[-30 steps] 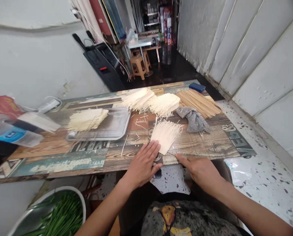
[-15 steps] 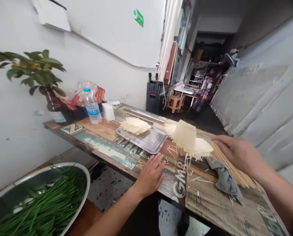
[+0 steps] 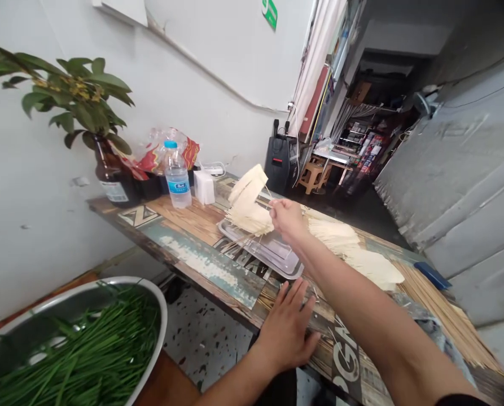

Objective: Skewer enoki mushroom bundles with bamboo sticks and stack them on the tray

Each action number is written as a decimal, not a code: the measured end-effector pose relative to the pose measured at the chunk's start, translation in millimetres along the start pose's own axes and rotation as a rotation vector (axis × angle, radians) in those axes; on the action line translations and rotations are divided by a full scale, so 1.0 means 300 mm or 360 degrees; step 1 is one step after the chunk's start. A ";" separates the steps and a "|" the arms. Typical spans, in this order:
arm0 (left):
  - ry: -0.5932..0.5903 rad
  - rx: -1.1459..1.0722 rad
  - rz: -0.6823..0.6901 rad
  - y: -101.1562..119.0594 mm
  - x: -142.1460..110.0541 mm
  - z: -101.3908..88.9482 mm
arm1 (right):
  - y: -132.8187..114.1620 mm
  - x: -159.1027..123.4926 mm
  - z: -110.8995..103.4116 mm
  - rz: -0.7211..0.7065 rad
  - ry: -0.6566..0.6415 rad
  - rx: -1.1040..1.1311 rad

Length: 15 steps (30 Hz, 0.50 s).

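One skewered sheet (image 3: 248, 185) pinched by right hand (image 3: 288, 219) | above tray (image 3: 277, 248) | left hand (image 3: 286, 327) splayed, empty, at table edge (image 3: 209, 288)

White wall (image 3: 218, 51), speckled floor (image 3: 201, 332), stools (image 3: 310, 176) — brown

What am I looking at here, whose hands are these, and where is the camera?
There's no machine: a person works with two bare hands, and every picture comes from a camera worn on their head. The right hand grips a thin skewer with a pale sheet, perhaps tofu skin, at its end, above a metal tray bearing similar sheets. The left hand lies open at the near edge of the wood-patterned table. Also there are more pale sheets, a bundle of skewers and a plastic water bottle. At lower left, a metal basin holds long green leaves.
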State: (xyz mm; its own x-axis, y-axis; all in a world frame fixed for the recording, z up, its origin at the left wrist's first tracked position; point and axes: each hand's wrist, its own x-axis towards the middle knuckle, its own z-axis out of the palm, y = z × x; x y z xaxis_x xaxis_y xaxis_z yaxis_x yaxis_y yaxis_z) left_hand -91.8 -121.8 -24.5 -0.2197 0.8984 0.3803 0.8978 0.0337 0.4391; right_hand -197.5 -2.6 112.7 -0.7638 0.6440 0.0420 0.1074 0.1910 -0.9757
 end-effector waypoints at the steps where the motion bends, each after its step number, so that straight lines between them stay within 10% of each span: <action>1: -0.0019 -0.0014 -0.0002 0.001 0.001 -0.004 | 0.018 0.013 0.024 0.0087 -0.0017 -0.0017; 9: -0.0075 0.0036 -0.0050 0.003 0.018 -0.022 | 0.162 0.043 0.054 0.0473 -0.0361 -0.0373; 15: -0.0127 0.0242 0.0103 -0.010 0.010 -0.012 | 0.207 -0.149 -0.077 0.0333 -0.0419 -0.0614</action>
State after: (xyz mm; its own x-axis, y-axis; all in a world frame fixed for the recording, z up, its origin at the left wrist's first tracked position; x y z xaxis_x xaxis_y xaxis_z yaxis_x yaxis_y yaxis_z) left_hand -96.5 -120.7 -21.6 -0.1342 0.9326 0.3351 0.9577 0.0352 0.2856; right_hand -142.1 -2.3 55.2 -0.8300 0.4988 -0.2498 0.4643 0.3695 -0.8049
